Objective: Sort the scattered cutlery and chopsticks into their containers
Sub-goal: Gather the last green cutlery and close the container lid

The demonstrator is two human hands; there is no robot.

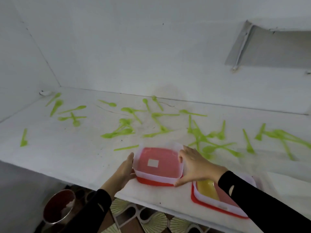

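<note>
Nothing sorted yet: our left hand and right hand clasp the container, cutlery scattered over the counter

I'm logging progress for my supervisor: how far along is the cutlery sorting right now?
Barely begun. Done: nothing visibly sorted; no green piece shows in either container. In hand: the left hand and right hand both grip the small red-based container near the counter edge. Left: all the green cutlery lies scattered across the counter, and the second container sits by the right forearm with something yellow inside.
</note>
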